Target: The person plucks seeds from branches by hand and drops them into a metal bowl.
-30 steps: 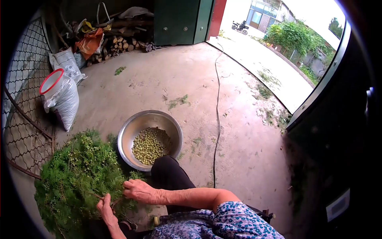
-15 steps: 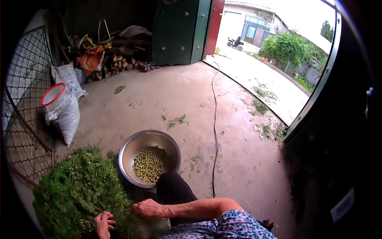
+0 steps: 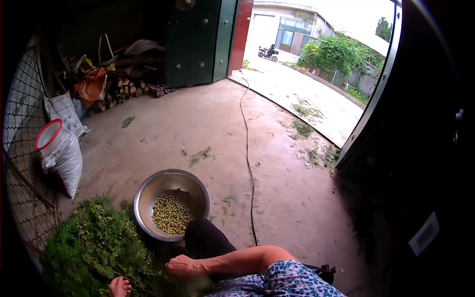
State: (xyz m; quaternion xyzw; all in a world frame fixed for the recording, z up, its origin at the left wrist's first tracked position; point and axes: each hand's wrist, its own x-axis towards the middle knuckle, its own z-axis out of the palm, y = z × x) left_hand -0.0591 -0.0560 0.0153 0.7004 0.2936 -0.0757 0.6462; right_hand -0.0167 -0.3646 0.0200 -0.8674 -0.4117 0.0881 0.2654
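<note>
My right hand is closed in a fist over my lap, with blurred green foliage just below it that looks like a branch in its grip. At the bottom edge my left hand shows only in part, its fingers loosely bent and apart and nothing visible in them. It lies against a large heap of feathery evergreen branches dotted with small pale green cones or berries. Beside the heap, in front of my knee, stands a wide metal basin partly filled with round yellow-green berries.
White sacks, one with a red-rimmed opening, stand by a wire mesh panel. Stacked firewood lies behind them. A dark cable crosses the floor toward the open doorway. Green scraps are scattered about.
The view has shifted, so the room appears further left and the floor slightly lower. My left hand has moved left and down, away from my right fist, which stays closed.
</note>
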